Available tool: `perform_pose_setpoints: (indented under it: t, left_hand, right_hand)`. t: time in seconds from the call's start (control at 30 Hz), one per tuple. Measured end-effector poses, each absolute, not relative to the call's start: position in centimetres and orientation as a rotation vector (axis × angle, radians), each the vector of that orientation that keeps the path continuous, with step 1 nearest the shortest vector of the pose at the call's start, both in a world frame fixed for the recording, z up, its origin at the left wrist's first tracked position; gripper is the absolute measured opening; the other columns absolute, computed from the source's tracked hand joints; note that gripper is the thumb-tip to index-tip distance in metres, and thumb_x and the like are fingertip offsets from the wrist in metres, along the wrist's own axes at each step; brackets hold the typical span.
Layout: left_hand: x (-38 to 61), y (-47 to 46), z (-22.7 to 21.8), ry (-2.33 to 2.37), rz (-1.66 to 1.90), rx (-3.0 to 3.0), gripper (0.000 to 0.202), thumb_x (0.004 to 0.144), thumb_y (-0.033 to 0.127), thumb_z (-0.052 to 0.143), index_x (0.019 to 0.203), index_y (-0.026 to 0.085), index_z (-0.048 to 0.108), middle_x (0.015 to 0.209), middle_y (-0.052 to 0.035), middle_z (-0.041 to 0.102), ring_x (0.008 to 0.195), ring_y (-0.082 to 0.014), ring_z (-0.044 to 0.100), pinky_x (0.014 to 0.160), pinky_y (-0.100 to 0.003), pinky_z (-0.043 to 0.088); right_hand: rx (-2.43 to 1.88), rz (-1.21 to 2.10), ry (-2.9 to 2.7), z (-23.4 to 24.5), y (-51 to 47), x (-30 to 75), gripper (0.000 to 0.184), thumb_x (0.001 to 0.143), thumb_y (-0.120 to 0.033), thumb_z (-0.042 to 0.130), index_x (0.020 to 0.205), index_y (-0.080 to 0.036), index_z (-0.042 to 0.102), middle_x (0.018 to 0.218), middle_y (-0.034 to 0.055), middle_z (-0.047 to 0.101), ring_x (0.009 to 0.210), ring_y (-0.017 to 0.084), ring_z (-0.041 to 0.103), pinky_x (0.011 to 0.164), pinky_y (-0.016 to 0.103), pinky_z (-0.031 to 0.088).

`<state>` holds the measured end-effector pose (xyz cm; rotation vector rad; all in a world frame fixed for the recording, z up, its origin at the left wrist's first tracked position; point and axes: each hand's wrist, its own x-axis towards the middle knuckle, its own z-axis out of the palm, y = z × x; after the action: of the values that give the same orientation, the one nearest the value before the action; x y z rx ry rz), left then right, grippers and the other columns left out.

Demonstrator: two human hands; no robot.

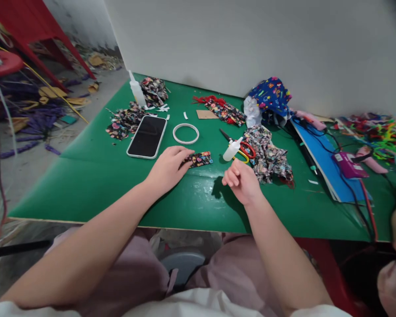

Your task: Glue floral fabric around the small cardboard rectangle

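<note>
The right hand [241, 179] is curled just nearer than a white nozzle bottle [232, 150]; whether it grips this cannot be told. The left hand [169, 169] pinches a floral fabric strip [201, 159] between both hands, long axis nearly crosswise, free end pointing right.

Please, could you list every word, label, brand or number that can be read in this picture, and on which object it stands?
Readable texts: none.
Purple box: pale markings on it, too small and blurred to read.
Phone: dark screen, no lettering visible.
White bottle near the right hand: no lettering I can make out.
Floral strip at the left hand: printed pattern, no words visible.
</note>
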<state>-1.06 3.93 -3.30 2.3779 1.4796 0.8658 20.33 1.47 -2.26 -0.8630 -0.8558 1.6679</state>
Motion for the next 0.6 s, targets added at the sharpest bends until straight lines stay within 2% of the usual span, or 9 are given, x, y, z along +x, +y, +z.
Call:
perform_pose_setpoints:
  t: [0.07, 0.13, 0.17, 0.27, 0.43, 0.5, 0.6]
  left_hand:
    - [-1.1, 4.0, -3.8, 1.463, 0.731, 2.532, 0.033, 0.085, 0.034, 0.05, 0.106, 0.013, 0.062, 0.11, -0.0124, 0.059, 0.106, -0.0244, 0.052, 0.092, -0.04, 0.043]
    - [-1.2, 4.2, -4.3, 1.453, 0.618, 2.634, 0.034, 0.084, 0.038, 0.052, 0.105, 0.014, 0.063, 0.112, -0.0121, 0.059, 0.106, -0.0251, 0.053, 0.092, -0.04, 0.043]
    - [-1.3, 4.2, -4.4, 1.448, 0.585, 2.67, 0.034, 0.084, 0.038, 0.051, 0.105, 0.014, 0.063, 0.111, -0.0115, 0.061, 0.104, -0.0247, 0.054, 0.09, -0.039, 0.043]
    - [-1.4, 4.3, -4.4, 1.422, 0.514, 2.785, 0.031, 0.088, 0.032, 0.046, 0.108, 0.014, 0.062, 0.107, -0.0107, 0.064, 0.095, -0.0233, 0.058, 0.085, -0.037, 0.045]
    - [-1.4, 4.0, -3.1, 1.431, 0.214, 2.958, 0.039, 0.088, 0.013, 0.039, 0.127, 0.008, 0.045, 0.096, -0.0124, 0.067, 0.082, -0.0215, 0.062, 0.073, -0.033, 0.046]
    - [-1.3, 4.0, -2.8, 1.466, 0.205, 2.948, 0.04, 0.09, 0.017, 0.039, 0.129, 0.008, 0.043, 0.091, -0.0112, 0.068, 0.079, -0.021, 0.062, 0.07, -0.032, 0.046]
    - [-1.4, 4.0, -2.9, 1.435, 0.295, 2.945, 0.042, 0.091, 0.03, 0.04, 0.127, 0.01, 0.044, 0.096, -0.0116, 0.066, 0.086, -0.0216, 0.061, 0.074, -0.032, 0.046]
  right_hand:
    - [-0.916, 1.605, -0.915, -2.8, 1.6, 20.3, 0.019, 0.081, -0.029, 0.052, 0.065, -0.019, 0.05, 0.047, -0.0059, 0.049, 0.045, 0.007, 0.047, 0.05, 0.021, 0.045]
    - [-0.957, 1.548, -0.95, -3.1, 1.6, 20.2, 0.003, 0.075, -0.021, 0.057, 0.077, -0.021, 0.055, 0.067, -0.0043, 0.061, 0.054, 0.007, 0.054, 0.051, 0.02, 0.047]
    - [-0.971, 1.519, -0.953, -3.2, 1.7, 20.2, 0.01, 0.072, -0.015, 0.057, 0.079, -0.021, 0.056, 0.074, -0.0044, 0.063, 0.056, 0.007, 0.056, 0.052, 0.02, 0.047]
    - [-1.001, 1.441, -0.938, -3.1, 1.8, 20.1, 0.017, 0.065, -0.005, 0.051, 0.072, -0.02, 0.056, 0.072, -0.0055, 0.061, 0.059, 0.006, 0.056, 0.054, 0.019, 0.049]
    - [-1.037, 1.372, -0.963, -3.4, 1.9, 20.1, 0.019, 0.062, -0.005, 0.045, 0.069, -0.019, 0.056, 0.065, -0.0055, 0.059, 0.055, 0.006, 0.054, 0.055, 0.02, 0.048]
    - [-1.045, 1.357, -0.978, -3.5, 1.9, 20.1, 0.019, 0.062, -0.005, 0.045, 0.069, -0.019, 0.056, 0.065, -0.0052, 0.059, 0.055, 0.006, 0.054, 0.055, 0.02, 0.048]
    - [-1.051, 1.358, -0.991, -3.7, 1.9, 20.2, 0.02, 0.061, -0.005, 0.044, 0.069, -0.018, 0.056, 0.065, -0.0047, 0.059, 0.056, 0.006, 0.054, 0.054, 0.02, 0.047]
